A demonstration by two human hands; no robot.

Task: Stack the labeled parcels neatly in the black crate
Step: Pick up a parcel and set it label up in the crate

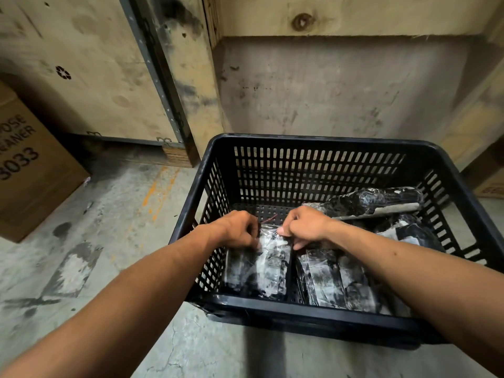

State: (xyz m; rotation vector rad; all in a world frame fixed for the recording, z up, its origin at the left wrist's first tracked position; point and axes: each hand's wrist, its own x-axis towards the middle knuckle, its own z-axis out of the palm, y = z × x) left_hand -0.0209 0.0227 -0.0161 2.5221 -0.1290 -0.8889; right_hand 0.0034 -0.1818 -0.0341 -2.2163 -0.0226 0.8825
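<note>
Inside the black crate point(313, 309), the left hand point(237, 230) and right hand point(305, 223), both curled closed, apparently pinch the far edge of a plastic-wrapped parcel point(261, 268) at its near-left corner.

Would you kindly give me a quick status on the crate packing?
Both hands pinching the near-left parcel inside the black crate. More parcels alongside and behind. Nothing in the way.
</note>
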